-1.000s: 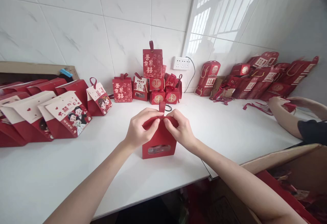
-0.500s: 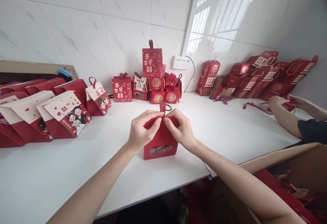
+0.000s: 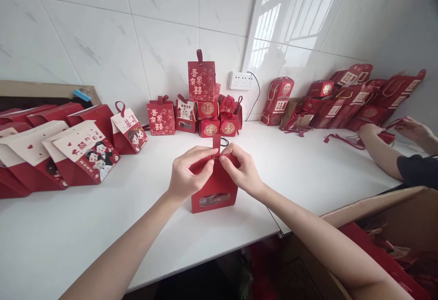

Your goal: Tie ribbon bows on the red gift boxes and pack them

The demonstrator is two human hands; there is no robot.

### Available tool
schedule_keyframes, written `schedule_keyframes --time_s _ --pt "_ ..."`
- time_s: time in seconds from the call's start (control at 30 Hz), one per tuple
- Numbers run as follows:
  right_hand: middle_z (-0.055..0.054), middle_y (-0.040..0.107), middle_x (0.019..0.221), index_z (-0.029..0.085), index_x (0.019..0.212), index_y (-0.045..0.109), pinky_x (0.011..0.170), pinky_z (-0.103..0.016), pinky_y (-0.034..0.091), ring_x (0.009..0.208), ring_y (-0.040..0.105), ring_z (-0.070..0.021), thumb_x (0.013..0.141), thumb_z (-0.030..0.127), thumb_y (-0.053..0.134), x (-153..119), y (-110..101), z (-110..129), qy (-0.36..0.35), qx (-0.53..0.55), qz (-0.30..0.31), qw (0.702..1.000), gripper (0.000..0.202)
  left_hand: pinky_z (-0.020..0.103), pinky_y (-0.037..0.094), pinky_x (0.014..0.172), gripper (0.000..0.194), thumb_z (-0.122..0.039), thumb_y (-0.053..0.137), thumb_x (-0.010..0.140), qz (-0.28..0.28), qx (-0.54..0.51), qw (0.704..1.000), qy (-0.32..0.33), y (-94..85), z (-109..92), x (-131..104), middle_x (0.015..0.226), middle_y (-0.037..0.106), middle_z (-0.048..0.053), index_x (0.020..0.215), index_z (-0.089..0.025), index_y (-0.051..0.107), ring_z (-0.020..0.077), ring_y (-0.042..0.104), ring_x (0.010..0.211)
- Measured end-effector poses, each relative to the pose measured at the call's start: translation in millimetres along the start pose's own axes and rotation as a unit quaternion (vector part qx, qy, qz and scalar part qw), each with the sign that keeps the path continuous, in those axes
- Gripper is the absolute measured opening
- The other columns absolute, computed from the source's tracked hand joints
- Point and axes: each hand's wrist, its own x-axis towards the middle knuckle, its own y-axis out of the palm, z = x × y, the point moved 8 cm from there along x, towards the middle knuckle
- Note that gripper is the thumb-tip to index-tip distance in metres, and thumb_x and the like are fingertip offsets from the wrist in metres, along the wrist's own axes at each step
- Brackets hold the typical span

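A red gift box (image 3: 219, 186) with an oval clear window low on its front stands upright on the white table (image 3: 164, 250). From its top sticks up a dark red ribbon loop (image 3: 216, 142). My left hand (image 3: 191, 172) pinches the box's top edge just left of the ribbon, thumb in front and fingers behind. On the other side of the ribbon, my right hand (image 3: 241, 170) pinches the same edge in the same way. Both thumbs point inward near the ribbon's base. What lies behind the fingers is hidden.
Red and cream boxes (image 3: 82, 149) stand in a row at left. Several red boxes (image 3: 201, 81) are stacked by the wall, below a power socket (image 3: 240, 80). More boxes (image 3: 356, 94) pile up at right, near a co-worker's hands (image 3: 371, 133). An open carton (image 3: 376, 204) sits at lower right.
My hands keep their pinch on the box top, with the thumbs slightly farther apart. The view has shifted a little. At right, the co-worker's far hand has risen with a ribbon.
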Motion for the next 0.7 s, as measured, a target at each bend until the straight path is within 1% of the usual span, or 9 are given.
schedule_keyframes --time_s 0.07,0.17,0.27,0.37,0.57,0.7 --pt "0.001 0.051 0.069 0.02 0.071 0.049 0.062 -0.027 0.039 0.065 0.048 -0.0126 0.084 0.024 0.048 -0.1 0.0 0.3 -0.003 -0.002 -0.001 1.0 0.013 0.024 0.054 0.073 0.021 -0.012 0.056 0.077 -0.004 0.001 1.0 -0.009 -0.5 1.1 -0.3 0.087 0.07 0.002 0.091 -0.019 0.07 0.013 0.064 0.078" --pt "0.0 0.051 0.07 0.02 0.072 0.05 0.063 -0.028 0.039 0.067 0.048 -0.0132 0.083 0.022 0.049 0.2 0.2 1.7 -0.018 -0.014 -0.003 1.0 0.011 0.022 0.053 0.074 0.021 -0.011 0.057 0.077 -0.006 -0.007 0.999 -0.047 -0.4 5.6 -0.6 0.085 0.07 0.001 0.09 -0.018 0.071 0.012 0.064 0.078" --pt "0.0 0.051 0.071 0.021 0.074 0.052 0.063 -0.028 0.039 0.068 0.048 -0.0135 0.084 0.021 0.048 0.0 -0.2 1.8 -0.032 -0.033 -0.018 0.999 0.01 0.022 0.053 0.074 0.02 -0.012 0.058 0.076 0.002 -0.018 0.996 -0.09 0.4 11.5 -0.4 0.084 0.07 0.0 0.09 -0.018 0.071 0.0123 0.065 0.078" --pt "0.001 0.049 0.071 0.021 0.075 0.051 0.063 -0.027 0.038 0.068 0.048 -0.0134 0.085 0.022 0.047 -0.7 0.2 0.4 -0.035 -0.042 -0.027 0.998 0.01 0.023 0.053 0.073 0.019 -0.014 0.058 0.076 0.016 -0.035 0.993 -0.111 1.0 15.4 0.5 0.083 0.071 0.001 0.089 -0.018 0.071 0.0135 0.065 0.077" --pt "0.0 0.051 0.073 0.021 0.076 0.05 0.063 -0.027 0.039 0.068 0.048 -0.0134 0.085 0.023 0.047 -1.4 0.4 -0.5 -0.025 -0.031 -0.014 0.999 0.01 0.023 0.053 0.071 0.018 -0.014 0.058 0.076 0.022 -0.054 0.994 -0.091 0.9 13.8 1.1 0.082 0.069 0.002 0.088 -0.018 0.071 0.0133 0.064 0.075" --pt "0.0 0.05 0.073 0.02 0.077 0.051 0.064 -0.028 0.04 0.069 0.048 -0.0141 0.083 0.022 0.047 -2.0 1.0 0.5 -0.025 -0.02 0.001 0.999 0.007 0.024 0.053 0.071 0.019 -0.015 0.057 0.076 0.024 -0.052 0.994 -0.091 1.1 13.3 0.6 0.082 0.069 0.002 0.088 -0.018 0.071 0.014 0.064 0.075"
